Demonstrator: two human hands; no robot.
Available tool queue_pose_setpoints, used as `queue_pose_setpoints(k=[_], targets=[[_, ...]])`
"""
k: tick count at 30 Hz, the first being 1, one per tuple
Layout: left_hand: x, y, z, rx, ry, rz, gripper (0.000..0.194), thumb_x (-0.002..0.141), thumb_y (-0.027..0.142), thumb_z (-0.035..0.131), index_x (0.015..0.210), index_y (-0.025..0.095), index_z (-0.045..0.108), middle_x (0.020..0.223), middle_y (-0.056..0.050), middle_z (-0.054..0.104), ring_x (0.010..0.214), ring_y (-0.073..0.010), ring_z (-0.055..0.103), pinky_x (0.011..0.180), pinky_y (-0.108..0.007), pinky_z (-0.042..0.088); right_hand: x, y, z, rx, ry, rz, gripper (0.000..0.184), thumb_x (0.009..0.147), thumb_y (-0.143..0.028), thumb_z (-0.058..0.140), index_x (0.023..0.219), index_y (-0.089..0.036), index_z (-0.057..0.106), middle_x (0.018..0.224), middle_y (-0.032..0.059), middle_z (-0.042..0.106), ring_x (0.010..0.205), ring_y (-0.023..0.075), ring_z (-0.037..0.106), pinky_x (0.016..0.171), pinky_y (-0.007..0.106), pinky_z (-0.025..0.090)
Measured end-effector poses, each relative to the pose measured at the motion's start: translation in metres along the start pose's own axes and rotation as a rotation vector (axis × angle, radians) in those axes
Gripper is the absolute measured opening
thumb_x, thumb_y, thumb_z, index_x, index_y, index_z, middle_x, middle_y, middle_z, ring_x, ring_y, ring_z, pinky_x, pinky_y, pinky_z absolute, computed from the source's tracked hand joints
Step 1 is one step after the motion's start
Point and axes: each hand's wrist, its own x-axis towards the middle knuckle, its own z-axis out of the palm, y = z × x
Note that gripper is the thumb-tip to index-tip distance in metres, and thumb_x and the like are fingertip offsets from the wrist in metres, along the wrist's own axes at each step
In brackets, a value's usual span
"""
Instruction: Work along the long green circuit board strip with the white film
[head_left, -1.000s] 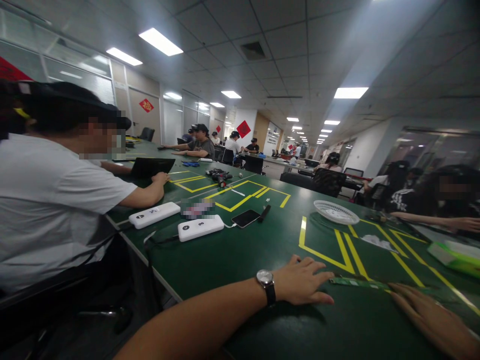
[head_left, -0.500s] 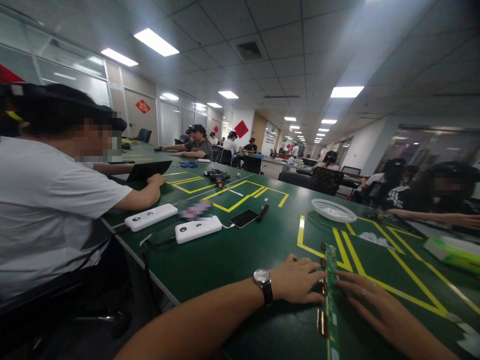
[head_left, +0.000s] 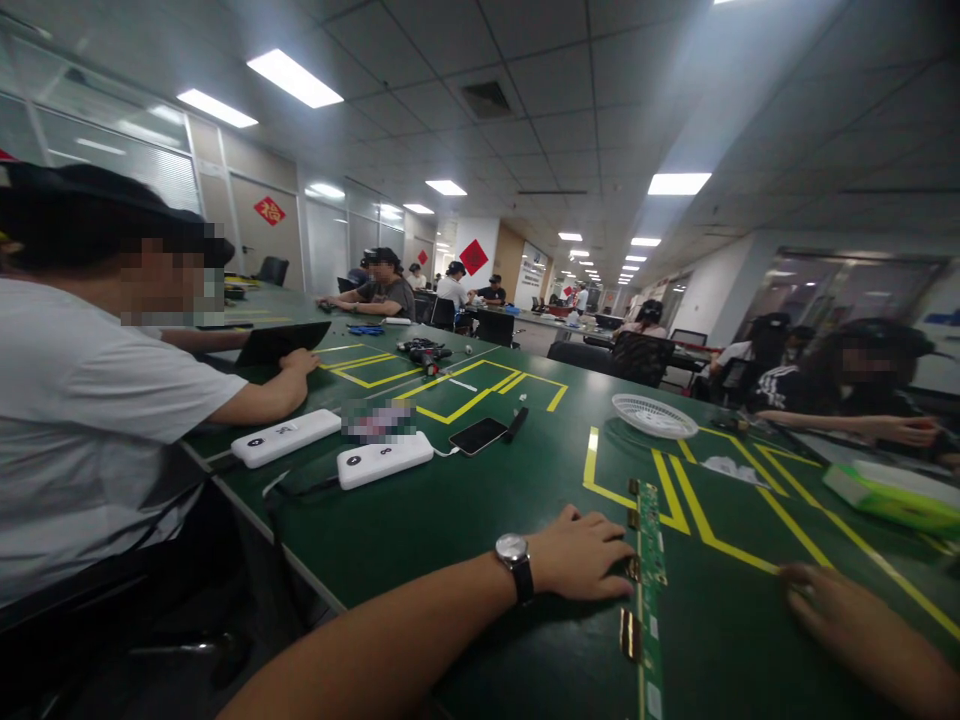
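A long, narrow green circuit board [head_left: 651,580] lies on the green table, running away from me. Copper-coloured tabs stick out along its left edge. My left hand [head_left: 583,553], with a watch [head_left: 512,549] on the wrist, rests palm down left of the board. Its fingers are spread, with the tips at the board's tabbed edge; they do not wrap round it. Off to the right, apart from the board, is my right hand [head_left: 840,620]. Motion blurs its fingers, so their pose and anything in them cannot be made out.
Yellow tape lines [head_left: 739,550] mark the table. Beyond the board stands a white plastic basket [head_left: 654,416], with a green-and-white packet [head_left: 892,500] to the right. Two white power banks [head_left: 385,460] and a phone [head_left: 478,436] lie left. A person in a white shirt [head_left: 97,400] sits close on my left.
My right hand has left the circuit board's right side and moved to the right. My left hand stays at the board's left edge. The whole view has shifted slightly.
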Motion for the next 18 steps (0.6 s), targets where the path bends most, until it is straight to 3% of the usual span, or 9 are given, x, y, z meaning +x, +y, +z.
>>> queue_pose_setpoints(k=[3,6,9,14,18], targets=[[0.000,0.000,-0.001,0.029,0.014,-0.004,0.048,0.095,0.052,0.038,0.130,0.020,0.045,0.130,-0.011,0.049,0.115,-0.0297,0.043,0.088,-0.044,0.035,0.000,-0.056,-0.001,0.088,-0.113,-0.082,0.040,0.080,-0.046,0.044,0.099,-0.021,0.068,0.103,0.0116,0.066,0.090,0.0281,0.064,0.080,0.041,0.053],[0.000,0.000,-0.002,0.057,0.037,-0.004,0.047,0.093,0.053,0.042,0.123,0.018,0.049,0.127,-0.011,0.050,0.114,-0.0287,0.043,0.088,-0.042,0.035,-0.001,-0.088,0.002,0.153,-0.156,-0.214,0.038,0.084,-0.046,0.043,0.105,-0.023,0.066,0.110,0.0090,0.064,0.099,0.0259,0.061,0.090,0.040,0.048],[-0.001,0.001,-0.003,0.065,0.055,-0.001,0.048,0.091,0.055,0.044,0.118,0.016,0.050,0.127,-0.011,0.050,0.114,-0.0277,0.043,0.088,-0.040,0.036,-0.003,-0.102,0.006,0.204,-0.180,-0.318,0.036,0.086,-0.044,0.044,0.107,-0.024,0.065,0.115,0.0080,0.061,0.105,0.0249,0.058,0.095,0.040,0.045],[-0.001,0.000,0.000,0.041,0.099,0.010,0.051,0.092,0.055,0.043,0.125,0.016,0.045,0.135,-0.011,0.045,0.118,-0.0269,0.042,0.090,-0.042,0.035,-0.012,-0.125,0.006,0.264,-0.163,-0.369,0.034,0.088,-0.040,0.044,0.111,-0.024,0.064,0.117,0.0092,0.060,0.108,0.0249,0.056,0.097,0.042,0.044],[-0.001,0.000,0.003,0.041,0.045,0.020,0.053,0.095,0.054,0.037,0.133,0.017,0.038,0.141,-0.011,0.039,0.122,-0.0272,0.039,0.091,-0.045,0.034,-0.017,-0.141,0.005,0.273,-0.141,-0.415,0.035,0.089,-0.038,0.044,0.114,-0.022,0.062,0.119,0.0104,0.058,0.110,0.0249,0.054,0.097,0.043,0.044]])
